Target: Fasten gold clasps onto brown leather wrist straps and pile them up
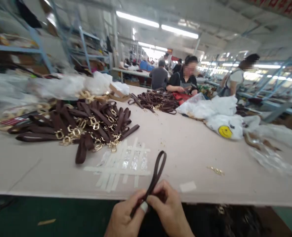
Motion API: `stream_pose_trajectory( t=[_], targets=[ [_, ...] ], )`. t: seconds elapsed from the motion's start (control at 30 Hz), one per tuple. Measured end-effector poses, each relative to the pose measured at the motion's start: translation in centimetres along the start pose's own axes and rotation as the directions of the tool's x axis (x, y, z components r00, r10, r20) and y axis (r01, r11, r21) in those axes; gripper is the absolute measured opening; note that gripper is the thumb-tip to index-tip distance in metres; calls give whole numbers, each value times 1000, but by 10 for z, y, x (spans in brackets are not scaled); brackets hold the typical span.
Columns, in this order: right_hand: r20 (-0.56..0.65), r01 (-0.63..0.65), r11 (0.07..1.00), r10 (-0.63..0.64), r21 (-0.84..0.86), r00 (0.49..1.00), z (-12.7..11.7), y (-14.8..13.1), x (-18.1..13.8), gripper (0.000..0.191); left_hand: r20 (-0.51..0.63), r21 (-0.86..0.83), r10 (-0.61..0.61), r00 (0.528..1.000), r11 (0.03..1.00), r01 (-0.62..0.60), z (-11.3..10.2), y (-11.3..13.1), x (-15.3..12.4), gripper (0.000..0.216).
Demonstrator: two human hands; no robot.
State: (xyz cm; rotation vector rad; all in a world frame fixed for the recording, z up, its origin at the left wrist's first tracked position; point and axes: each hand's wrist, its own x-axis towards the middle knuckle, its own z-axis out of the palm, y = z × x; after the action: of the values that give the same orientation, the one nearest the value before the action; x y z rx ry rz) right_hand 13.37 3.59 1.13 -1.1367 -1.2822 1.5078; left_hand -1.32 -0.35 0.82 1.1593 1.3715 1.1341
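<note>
Head camera, I read: left hand (126, 214) fingers pinching 1 dark strap (154, 179) | right hand (170, 207) fingers pinching same strap | strap at near edge of table (180, 138), loop tilted upward | strap pile (100, 120) on table.

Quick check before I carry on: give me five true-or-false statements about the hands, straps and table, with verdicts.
1. The left hand and right hand both hold a brown strap. True.
2. The nearer strap pile lies on the tabletop's right side. False: left side.
3. Metal fittings in that pile are gold-coloured. True.
4. The yellow smiley is on a black bag. False: on a white bag.
5. Pale strips cross each other on the tabletop. True.
</note>
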Motion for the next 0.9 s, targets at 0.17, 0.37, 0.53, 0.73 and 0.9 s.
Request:
stream_pose_trajectory(
  t=[0.17, 0.37, 0.53, 0.73, 0.9],
  targets=[
    [-32, 138, 918, -162, -372, 986, -40, -15, -6, 13, 160, -258, -246, 956, 924, 281, 5, 11, -1, 38],
    [-208, 24, 401, -525, -916, 826, -177, -17, 12, 26, 25, -386, -351, 936, 860, 333, -9, 10, -1, 67],
    [-117, -59, 131, -499, -990, 859, -244, -15, 30, 27, -51, -418, -355, 933, 856, 303, -4, 16, -1, 55],
    [44, 14, -74, -423, -997, 905, -264, -10, 43, 28, -51, -552, -357, 933, 788, 271, 1, 20, -1, 36],
    [126, 67, -152, -418, -986, 900, -277, -9, 56, 29, 30, -610, -427, 904, 708, 355, 3, 22, 1, 44]
  ],
)
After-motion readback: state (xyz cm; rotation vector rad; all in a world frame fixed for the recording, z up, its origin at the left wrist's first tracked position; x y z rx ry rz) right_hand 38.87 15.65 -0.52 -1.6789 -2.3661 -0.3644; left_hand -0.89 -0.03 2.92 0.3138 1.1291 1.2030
